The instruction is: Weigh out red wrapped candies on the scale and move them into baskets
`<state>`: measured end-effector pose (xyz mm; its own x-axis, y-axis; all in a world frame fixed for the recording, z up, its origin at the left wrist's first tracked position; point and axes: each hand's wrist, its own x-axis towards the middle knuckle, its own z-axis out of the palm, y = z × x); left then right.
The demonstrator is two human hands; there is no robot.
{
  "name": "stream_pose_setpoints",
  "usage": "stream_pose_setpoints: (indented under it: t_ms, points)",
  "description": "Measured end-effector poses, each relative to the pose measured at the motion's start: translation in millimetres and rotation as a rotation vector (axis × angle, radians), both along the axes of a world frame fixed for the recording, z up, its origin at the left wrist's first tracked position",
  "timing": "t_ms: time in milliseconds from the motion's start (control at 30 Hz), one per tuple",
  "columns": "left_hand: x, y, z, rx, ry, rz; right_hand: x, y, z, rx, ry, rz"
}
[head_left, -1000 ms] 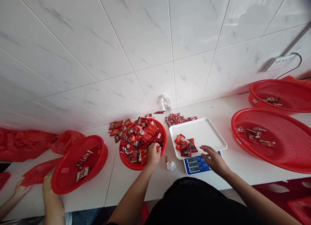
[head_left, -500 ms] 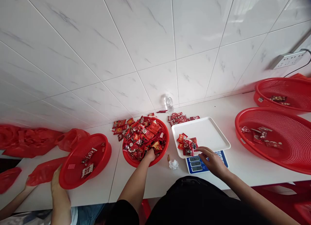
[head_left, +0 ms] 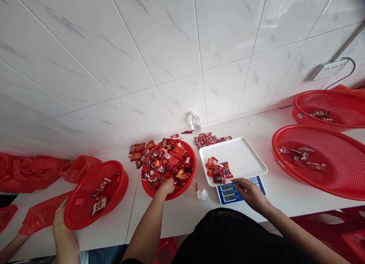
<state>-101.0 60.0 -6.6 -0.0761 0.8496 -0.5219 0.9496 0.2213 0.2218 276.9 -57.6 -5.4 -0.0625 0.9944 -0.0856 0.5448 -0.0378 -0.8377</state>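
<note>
My left hand [head_left: 167,186] reaches over the near rim of a red plastic basket [head_left: 195,166] heaped with small red snack packets [head_left: 164,163]. Its fingertips are down among the packets, so their grip is hidden. My right hand [head_left: 251,193] hovers at the near edge of a white tray [head_left: 245,157], over the blue keypad of a digital scale [head_left: 229,193]. Its fingers are extended and apart, with nothing visible in them. On the tray's left side lies a small pile of red packets [head_left: 219,172], just left of my right fingertips.
More packets [head_left: 209,139] lie behind the tray, beside a clear plastic bottle [head_left: 196,121]. Crumpled white tissue [head_left: 202,195] sits near the scale. Large red baskets [head_left: 339,180] stand at right. At left, another person's hand [head_left: 60,218] holds a tilted red basket [head_left: 121,192] near red bags.
My left hand has shifted left within the basket. My right fingers have drawn slightly away from the packets on the tray. The other person's basket has moved a little nearer. The view has shifted slightly.
</note>
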Motion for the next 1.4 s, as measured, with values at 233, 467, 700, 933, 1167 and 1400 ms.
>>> stream_pose_setpoints:
  t_ms: [233, 467, 700, 933, 1167, 1400]
  points:
    - [70, -3, 44.2, 0.127, -0.433, -0.135, -13, 10, 5.5, -0.009, 0.026, 0.062]
    - [182, 11, 25.3, 0.359, -0.518, -0.404, -20, 12, 14.4, 0.021, 0.035, 0.103]
    - [189, 21, 6.0, 0.382, -0.354, -0.571, 3, -5, -2.5, -0.021, -0.004, 0.037]
    - [120, -20, -6.7, 0.634, -0.482, -0.324, 4, -5, -14.2, -0.018, -0.086, 0.063]
    - [30, -62, -31.4, 0.799, -0.075, -0.275, -25, 23, -23.5, 0.197, -0.402, 0.129]
    - [22, -71, -42.6, 0.802, 0.094, -0.309, -39, 55, -36.4, 0.179, -0.611, 0.210]
